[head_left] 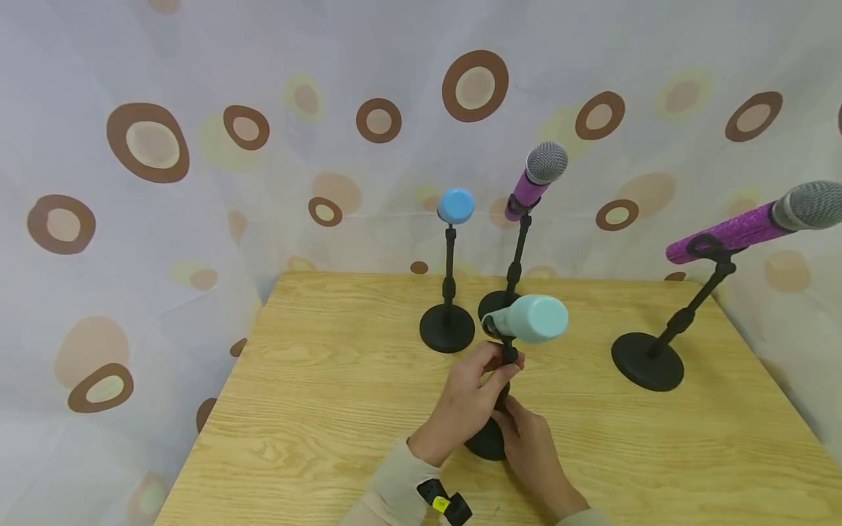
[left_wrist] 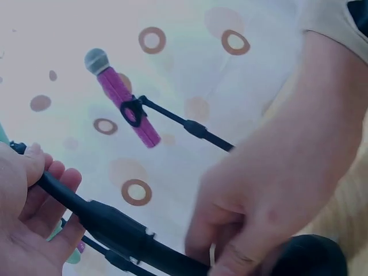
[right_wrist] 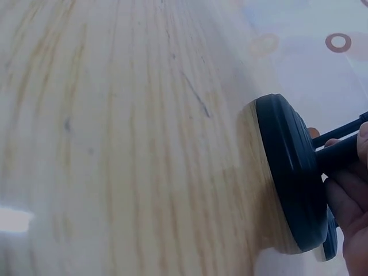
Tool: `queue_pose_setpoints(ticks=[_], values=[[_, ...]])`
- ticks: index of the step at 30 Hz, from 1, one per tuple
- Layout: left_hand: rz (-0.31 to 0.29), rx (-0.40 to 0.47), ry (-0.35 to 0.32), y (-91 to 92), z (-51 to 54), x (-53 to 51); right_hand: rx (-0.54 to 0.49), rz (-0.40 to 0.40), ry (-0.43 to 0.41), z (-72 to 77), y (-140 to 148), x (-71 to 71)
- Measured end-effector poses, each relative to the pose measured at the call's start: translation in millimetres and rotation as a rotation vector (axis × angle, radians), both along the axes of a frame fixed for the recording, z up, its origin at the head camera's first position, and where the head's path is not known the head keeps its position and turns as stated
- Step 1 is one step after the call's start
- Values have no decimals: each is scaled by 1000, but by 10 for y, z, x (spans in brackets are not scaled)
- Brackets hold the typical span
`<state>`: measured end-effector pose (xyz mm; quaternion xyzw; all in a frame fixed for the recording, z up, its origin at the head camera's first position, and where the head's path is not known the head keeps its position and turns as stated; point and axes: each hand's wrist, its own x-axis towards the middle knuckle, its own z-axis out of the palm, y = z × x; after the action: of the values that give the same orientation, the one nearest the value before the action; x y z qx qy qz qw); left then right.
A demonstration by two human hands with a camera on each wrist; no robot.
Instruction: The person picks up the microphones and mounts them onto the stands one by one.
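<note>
A black desktop microphone stand [head_left: 485,443] bears a pale mint-green microphone [head_left: 541,319] in its clip. My left hand [head_left: 464,394] grips the upper pole just below the clip, thumb and fingers around it. Lower down, my right hand [head_left: 534,447] holds the pole close above the round base. The left wrist view shows the thicker collar [left_wrist: 115,230] of the pole between both hands. In the right wrist view the base [right_wrist: 293,172] is at the wooden tabletop; whether all of its underside touches is hidden.
Behind stand a stand with a blue-ended microphone [head_left: 456,206] and another with a purple microphone [head_left: 528,190] with a silver mesh head. A glittery magenta microphone [head_left: 730,232] sits on a stand at the right. A patterned curtain [head_left: 263,183] borders the wooden table [head_left: 316,380].
</note>
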<state>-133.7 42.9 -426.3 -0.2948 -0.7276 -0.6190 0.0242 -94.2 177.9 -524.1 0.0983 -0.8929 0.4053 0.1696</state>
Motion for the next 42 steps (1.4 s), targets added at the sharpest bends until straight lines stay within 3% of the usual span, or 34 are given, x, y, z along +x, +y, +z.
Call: queue_pose_setpoints(ticks=[5, 8, 11, 18, 25, 34, 42], values=[[-12, 30, 33, 13, 95, -32, -33, 7, -102, 5, 32, -18], [-18, 39, 28, 15, 137, -38, -110, 58, -212, 51, 66, -27], [-26, 42, 25, 10, 168, -46, -197, 115, -249, 135, 91, -26], [-47, 47, 12, -7, 237, -47, -313, 207, -192, 308, 125, -2], [-65, 36, 2, -1, 271, -44, -325, 155, -196, 377, 130, -7], [-31, -8, 40, -5, 267, -42, -278, 105, -180, 375, 89, -113], [-60, 24, 4, -13, 253, -28, -247, 133, -168, 365, 60, -74]])
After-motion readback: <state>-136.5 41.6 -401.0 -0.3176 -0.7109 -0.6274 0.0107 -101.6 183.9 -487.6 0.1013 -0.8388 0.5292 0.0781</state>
